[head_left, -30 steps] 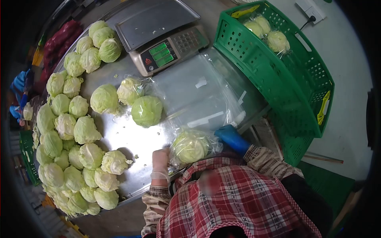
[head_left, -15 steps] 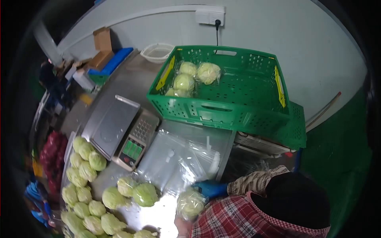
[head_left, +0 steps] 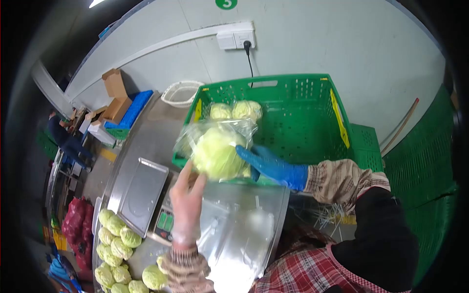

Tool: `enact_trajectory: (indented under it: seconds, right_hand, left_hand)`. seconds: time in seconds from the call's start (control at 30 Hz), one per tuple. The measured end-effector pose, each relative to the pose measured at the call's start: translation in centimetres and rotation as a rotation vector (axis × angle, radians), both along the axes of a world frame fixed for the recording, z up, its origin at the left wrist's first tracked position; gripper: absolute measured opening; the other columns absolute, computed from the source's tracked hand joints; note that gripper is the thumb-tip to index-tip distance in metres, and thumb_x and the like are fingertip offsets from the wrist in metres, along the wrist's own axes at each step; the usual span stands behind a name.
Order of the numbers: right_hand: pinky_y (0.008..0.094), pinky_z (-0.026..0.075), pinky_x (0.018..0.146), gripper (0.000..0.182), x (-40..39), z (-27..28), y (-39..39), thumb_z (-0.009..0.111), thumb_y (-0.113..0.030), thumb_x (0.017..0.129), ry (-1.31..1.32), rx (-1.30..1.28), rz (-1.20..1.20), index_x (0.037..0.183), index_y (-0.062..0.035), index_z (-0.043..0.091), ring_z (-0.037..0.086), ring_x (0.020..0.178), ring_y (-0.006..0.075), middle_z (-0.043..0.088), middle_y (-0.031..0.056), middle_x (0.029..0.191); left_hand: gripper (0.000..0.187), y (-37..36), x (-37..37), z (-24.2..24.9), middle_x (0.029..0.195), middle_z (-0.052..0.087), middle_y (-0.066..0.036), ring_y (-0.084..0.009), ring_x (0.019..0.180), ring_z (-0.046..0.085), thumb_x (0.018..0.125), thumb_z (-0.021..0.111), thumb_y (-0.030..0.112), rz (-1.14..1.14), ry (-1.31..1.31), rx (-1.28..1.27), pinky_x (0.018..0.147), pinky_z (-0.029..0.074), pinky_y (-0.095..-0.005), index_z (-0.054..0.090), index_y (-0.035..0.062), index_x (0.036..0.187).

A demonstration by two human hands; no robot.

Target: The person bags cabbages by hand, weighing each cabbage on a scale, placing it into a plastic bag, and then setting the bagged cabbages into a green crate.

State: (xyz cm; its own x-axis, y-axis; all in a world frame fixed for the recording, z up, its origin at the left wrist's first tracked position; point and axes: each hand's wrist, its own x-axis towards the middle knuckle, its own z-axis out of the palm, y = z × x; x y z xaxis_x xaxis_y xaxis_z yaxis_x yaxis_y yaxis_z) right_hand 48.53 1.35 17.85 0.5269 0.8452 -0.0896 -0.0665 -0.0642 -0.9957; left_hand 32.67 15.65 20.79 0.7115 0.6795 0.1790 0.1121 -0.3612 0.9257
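A cabbage (head_left: 217, 154) wrapped in a clear plastic bag is in the air over the near left edge of a green crate (head_left: 298, 117). My right hand (head_left: 273, 167), in a blue glove, grips it from the right side. On its near left side, the fingertips of my left hand (head_left: 187, 198) press against it. The two hands hold the cabbage between them. Behind it in the crate lie bagged cabbages (head_left: 246, 110); the held one hides part of the crate's left end.
A weighing scale (head_left: 144, 195) stands left on the metal table, partly behind my left arm. Several unbagged cabbages (head_left: 117, 246) are piled at the lower left. Beyond are a white basket (head_left: 181, 94) and a cardboard box (head_left: 116, 108). Another person (head_left: 66, 136) stands far left.
The bagged cabbage has gone from the table's near edge up and forward to the crate, with both hands. The view has shifted too.
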Motion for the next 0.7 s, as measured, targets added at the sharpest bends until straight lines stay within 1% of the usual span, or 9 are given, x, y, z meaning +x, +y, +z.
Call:
enact_trajectory:
  seconds: [0.17,0.23,0.3,0.37,0.47,0.53,0.57,0.63,0.7]
  right_hand:
    - [0.0232,0.04,0.041,0.059,9.2,-3.6,2.6,0.043,-0.062,0.087,0.124,-0.161,-0.24,0.094,-0.0034,0.052,0.048,0.045,0.0103,0.053,0.0035,0.063]
    - [0.029,0.039,0.045,0.049,12.9,-8.4,3.6,0.053,-0.051,0.087,0.356,-0.202,-0.098,0.109,-0.0066,0.052,0.047,0.054,0.0083,0.052,0.0003,0.069]
    - [0.0292,0.042,0.049,0.048,15.7,-14.5,5.5,0.05,-0.051,0.088,0.274,-0.39,-0.218,0.109,-0.0079,0.053,0.048,0.057,0.0097,0.055,0.0016,0.076]
    - [0.0276,0.043,0.055,0.039,20.2,-25.8,7.7,0.048,-0.047,0.09,-0.166,-0.125,-0.275,0.103,-0.0107,0.055,0.051,0.062,0.0118,0.055,0.0014,0.074]
    - [0.0256,0.039,0.047,0.039,20.6,-20.9,7.4,0.048,-0.046,0.091,0.513,-0.23,-0.042,0.105,-0.0106,0.056,0.05,0.057,0.0097,0.054,-0.0003,0.071]
    - [0.0252,0.033,0.041,0.04,21.8,-17.6,6.1,0.05,-0.051,0.088,0.351,-0.526,0.054,0.099,-0.013,0.053,0.044,0.047,0.0108,0.043,-0.0012,0.057]
    - [0.025,0.029,0.039,0.041,22.4,-16.0,5.6,0.051,-0.054,0.087,0.276,-0.667,0.118,0.096,-0.0142,0.052,0.041,0.042,0.0114,0.038,-0.0017,0.051]
    - [0.0346,0.039,0.045,0.049,28.3,-22.3,4.8,0.042,-0.047,0.093,-0.547,-0.424,0.253,0.112,-0.0031,0.054,0.044,0.048,0.0188,0.046,0.0043,0.058]
    - [0.0365,0.042,0.049,0.054,27.8,-20.5,3.8,0.053,-0.048,0.086,-1.15,-0.475,0.426,0.12,-0.0062,0.05,0.051,0.053,0.0236,0.052,0.0107,0.062]
  left_hand:
    - [0.052,5.2,15.6,-5.3,0.108,0.061,-0.022,-0.0369,0.103,0.057,0.087,0.047,0.042,-0.195,0.466,0.195,0.088,0.044,-0.0391,0.053,0.0032,0.122]
    - [0.054,6.4,19.5,-10.1,0.114,0.058,-0.021,-0.0349,0.11,0.053,0.087,0.043,0.046,-0.314,0.509,0.185,0.093,0.04,-0.0398,0.054,0.0061,0.122]
    - [0.042,7.8,23.1,-14.7,0.113,0.059,-0.017,-0.031,0.109,0.053,0.085,0.05,0.037,-0.73,0.567,0.167,0.094,0.04,-0.0406,0.059,0.0072,0.113]
    - [0.022,7.3,24.1,-15.4,0.099,0.063,-0.012,-0.0265,0.096,0.06,0.084,0.052,0.019,-0.711,0.688,0.566,0.082,0.047,-0.0381,0.065,0.0105,0.099]
    - [0.015,7.9,24.9,-18.1,0.088,0.066,-0.013,-0.0257,0.083,0.065,0.073,0.061,0.012,-0.534,0.632,0.873,0.071,0.052,-0.0363,0.07,0.0124,0.085]
    - [0.019,5.7,21.1,-9.6,0.086,0.065,-0.017,-0.0301,0.084,0.064,0.07,0.063,0.019,-0.149,0.476,0.358,0.073,0.051,-0.0389,0.068,0.0072,0.084]
    - [0.026,4.8,20.1,-9.1,0.09,0.064,-0.018,-0.0324,0.086,0.062,0.073,0.061,0.022,-0.033,0.233,0.35,0.075,0.05,-0.0409,0.065,0.0048,0.092]
    - [0.037,2.6,13.8,-7.2,0.106,0.057,-0.019,-0.0345,0.097,0.055,0.077,0.06,0.023,-0.048,-0.068,0.463,0.085,0.044,-0.0421,0.055,-0.0001,0.106]
    - [0.035,1.0,5.9,-7.8,0.105,0.057,-0.016,-0.0326,0.099,0.053,0.078,0.061,0.023,0.035,-0.092,0.556,0.085,0.043,-0.0416,0.055,0.0015,0.105]
